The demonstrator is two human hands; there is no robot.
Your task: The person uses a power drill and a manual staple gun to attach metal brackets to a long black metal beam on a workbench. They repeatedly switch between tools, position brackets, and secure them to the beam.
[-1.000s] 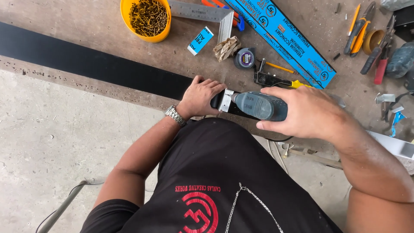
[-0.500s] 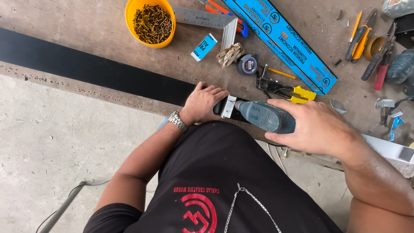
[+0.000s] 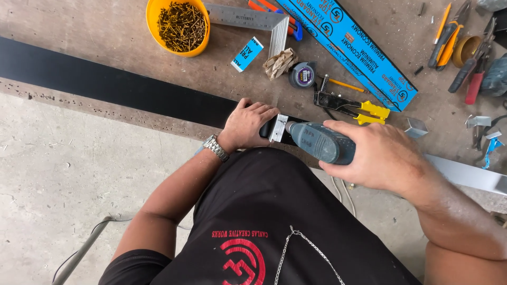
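We stand at a worn grey table [image 3: 95, 21] above a concrete floor [image 3: 58, 174], with a long black strip [image 3: 105, 84] lying along the near edge of the table. Its long axis runs from upper left to lower right, and to the right it meets a pale metal bar [image 3: 465, 177]. Our left hand [image 3: 248, 124] lies flat on the strip, its grip pressed down with fingers together and pointing right, just beside a small metal bracket [image 3: 278, 128]. Our right hand [image 3: 383, 155] has its grip clamped around the body of a grey-blue drill [image 3: 319, 142]. The drill lies nearly parallel to the strip, nose pointing left, and the nose meets the bracket; we cannot tell whether a bit is seated. The bracket thus lies left of the right grip and directly right of the left fingertips, with the left hand the nearer. Farther back on the table sit a yellow bowl [image 3: 153, 16] of screws [image 3: 182, 25], a steel square [image 3: 248, 17], a tape measure [image 3: 302, 75], a blue box [image 3: 354, 47] and yellow-handled pliers [image 3: 351, 104].
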